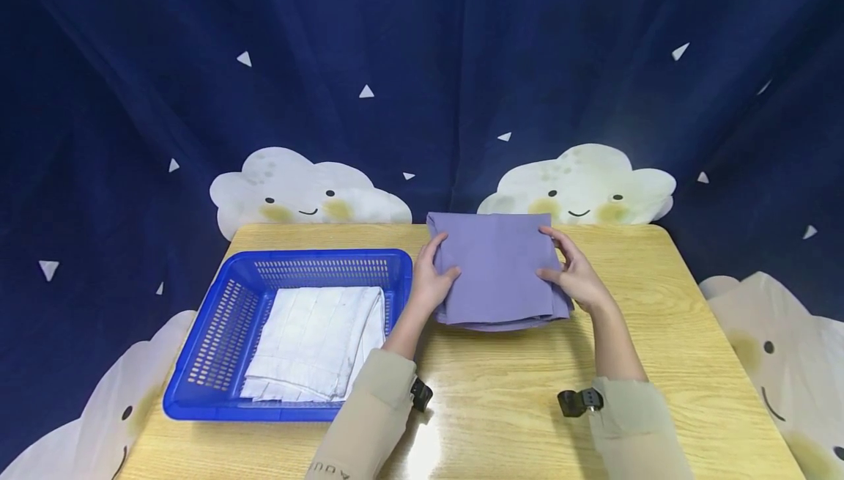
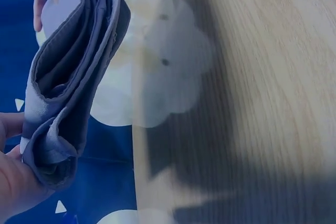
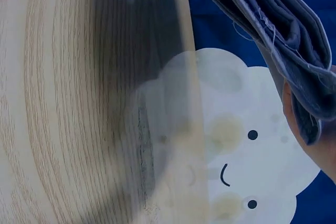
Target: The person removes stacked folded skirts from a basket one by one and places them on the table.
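A pale wood-grain table (image 1: 501, 399) with rounded far corners fills the lower part of the head view, a patch of glare near its front, and behind it hangs a dark blue curtain (image 1: 422, 40) printed with small white triangles (image 1: 366, 91) and smiling clouds (image 1: 310, 187). On the left side of the table sits a blue plastic basket (image 1: 264, 414) with slotted walls, and in it lies a folded white cloth (image 1: 310, 341). Both forearms reach forward in beige sleeves (image 1: 369, 421), a small black device (image 1: 420, 394) at the inner side of the left cuff and another at the right. The left hand (image 1: 431, 282) grips the left edge of a folded purple cloth (image 1: 497, 267), and the right hand (image 1: 576, 272) grips its right edge, each with the thumb on the upper face. The purple cloth is held above the far part of the table, just right of the basket, casting a shadow on the wood. It forms a roughly square, fairly smooth packet; the wrist views show its sides as several looped layers, with frayed threads along the right one.
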`<state>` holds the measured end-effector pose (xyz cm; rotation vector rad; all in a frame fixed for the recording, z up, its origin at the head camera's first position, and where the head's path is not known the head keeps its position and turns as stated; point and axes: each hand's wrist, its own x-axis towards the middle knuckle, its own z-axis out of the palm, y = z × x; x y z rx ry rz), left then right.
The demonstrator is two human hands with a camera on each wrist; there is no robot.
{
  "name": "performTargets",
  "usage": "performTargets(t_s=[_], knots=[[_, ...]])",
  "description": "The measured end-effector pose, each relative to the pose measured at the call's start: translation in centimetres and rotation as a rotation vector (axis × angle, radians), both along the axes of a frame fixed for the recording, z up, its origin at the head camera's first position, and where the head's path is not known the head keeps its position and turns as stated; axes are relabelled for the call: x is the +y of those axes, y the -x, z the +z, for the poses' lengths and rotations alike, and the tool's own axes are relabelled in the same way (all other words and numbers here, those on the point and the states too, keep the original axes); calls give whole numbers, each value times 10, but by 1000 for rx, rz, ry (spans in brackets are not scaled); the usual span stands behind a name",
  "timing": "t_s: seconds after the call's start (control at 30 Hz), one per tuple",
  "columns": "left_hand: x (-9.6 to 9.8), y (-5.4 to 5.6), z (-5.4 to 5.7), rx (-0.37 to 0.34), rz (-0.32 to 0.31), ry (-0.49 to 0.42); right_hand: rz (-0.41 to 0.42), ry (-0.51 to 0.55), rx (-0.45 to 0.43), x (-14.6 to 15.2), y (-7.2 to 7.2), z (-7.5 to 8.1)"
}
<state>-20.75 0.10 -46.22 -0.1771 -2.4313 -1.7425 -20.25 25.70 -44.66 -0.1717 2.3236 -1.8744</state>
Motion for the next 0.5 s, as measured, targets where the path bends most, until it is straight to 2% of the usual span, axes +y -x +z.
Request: performTargets(t_s=[0.33, 0.5], knots=[[8, 11, -8, -36, 26, 42, -10, -48, 1, 7, 10, -10], [13, 16, -13, -80, 32, 54, -11, -55, 19, 9, 15, -15]])
